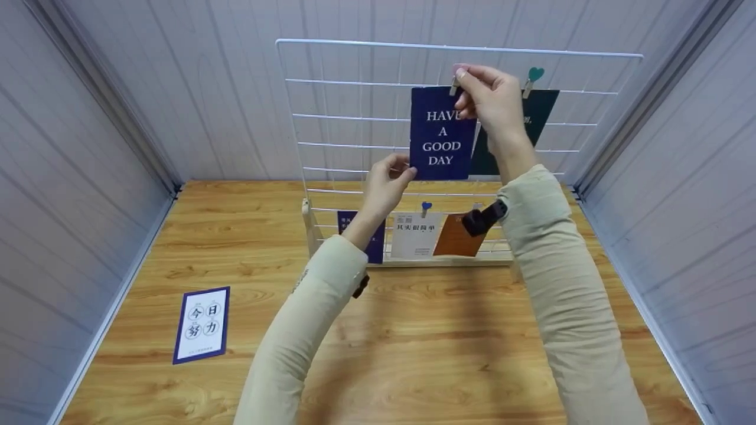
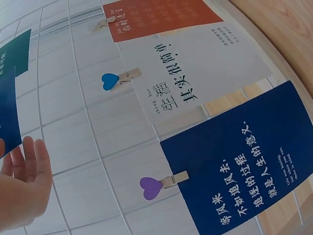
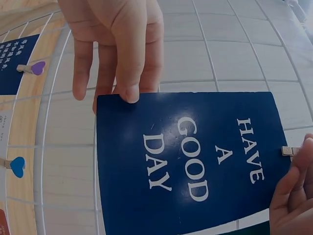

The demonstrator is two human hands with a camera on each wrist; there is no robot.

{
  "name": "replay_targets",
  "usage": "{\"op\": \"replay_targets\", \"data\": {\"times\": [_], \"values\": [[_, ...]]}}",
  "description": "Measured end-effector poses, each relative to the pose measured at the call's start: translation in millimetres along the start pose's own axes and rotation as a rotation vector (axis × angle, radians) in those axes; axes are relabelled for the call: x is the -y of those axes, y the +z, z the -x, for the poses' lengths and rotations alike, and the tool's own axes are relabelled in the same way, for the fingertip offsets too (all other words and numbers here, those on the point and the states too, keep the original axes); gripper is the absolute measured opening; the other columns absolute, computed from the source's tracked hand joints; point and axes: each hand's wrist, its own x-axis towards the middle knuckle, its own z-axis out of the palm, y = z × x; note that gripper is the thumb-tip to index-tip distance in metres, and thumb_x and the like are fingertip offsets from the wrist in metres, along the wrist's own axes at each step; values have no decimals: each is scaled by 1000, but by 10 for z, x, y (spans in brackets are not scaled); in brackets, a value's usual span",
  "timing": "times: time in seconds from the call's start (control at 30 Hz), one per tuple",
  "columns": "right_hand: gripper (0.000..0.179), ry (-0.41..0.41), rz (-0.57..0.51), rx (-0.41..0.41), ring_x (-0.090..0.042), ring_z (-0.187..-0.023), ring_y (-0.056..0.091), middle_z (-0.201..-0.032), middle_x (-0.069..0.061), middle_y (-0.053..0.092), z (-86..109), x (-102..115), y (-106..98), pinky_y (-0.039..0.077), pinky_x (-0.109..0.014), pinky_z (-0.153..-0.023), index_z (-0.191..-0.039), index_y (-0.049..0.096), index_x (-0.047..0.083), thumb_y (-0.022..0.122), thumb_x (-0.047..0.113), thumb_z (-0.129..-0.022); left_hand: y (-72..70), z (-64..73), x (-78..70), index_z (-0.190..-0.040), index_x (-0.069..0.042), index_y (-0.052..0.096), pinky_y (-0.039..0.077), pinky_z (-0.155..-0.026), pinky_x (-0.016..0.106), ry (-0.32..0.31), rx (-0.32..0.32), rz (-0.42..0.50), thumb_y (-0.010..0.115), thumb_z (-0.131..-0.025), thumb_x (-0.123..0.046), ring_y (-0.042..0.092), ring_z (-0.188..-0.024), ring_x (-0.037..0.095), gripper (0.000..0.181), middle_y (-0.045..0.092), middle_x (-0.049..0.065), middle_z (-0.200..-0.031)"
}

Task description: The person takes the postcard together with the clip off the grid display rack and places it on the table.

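Note:
A dark blue card [image 1: 440, 139] printed HAVE A GOOD DAY is held upright against the white wire grid [image 1: 354, 118]. My left hand [image 1: 387, 186] pinches its lower left corner between thumb and fingers; in the right wrist view the left thumb [image 3: 130, 93] lies over the card's edge. At the card's top edge, my right hand [image 1: 493, 103] pinches a small wooden clothespin [image 3: 289, 151] with a pink top. Just right of the blue card hangs a dark green card [image 1: 540, 109], clipped by a clothespin with a green heart [image 1: 536, 74].
Lower on the grid hang another blue card [image 2: 239, 161] under a purple heart clip [image 2: 151, 188], a white card [image 1: 413, 236] with a blue heart clip [image 1: 426, 206], and an orange card [image 1: 458, 236]. A blue-bordered white card [image 1: 202, 324] lies on the wooden surface at left. Panels stand on both sides.

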Motion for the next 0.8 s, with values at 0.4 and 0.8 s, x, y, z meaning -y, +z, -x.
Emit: {"op": "replay_targets", "data": {"times": [0.4, 0.8], "values": [[17, -7, -20, -64, -11, -47, 44, -65, -8, 52, -22, -6, 50, 39, -16, -43, -96, 66, 3, 63, 13, -82, 7, -12, 22, -95, 3, 60, 47, -63, 23, -25, -3, 19, 55, -86, -4, 55, -72, 16, 13, 59, 9, -87], [14, -103, 11, -92, -9, -43, 33, -64, -6, 51, -9, -42, 57, 24, -16, -38, -90, 68, 3, 64, 13, -81, 8, -9, 18, -95, 3, 60, 47, -62, 23, -26, 4, 31, 55, -86, -3, 56, -73, 17, 12, 59, 8, -87]]}}
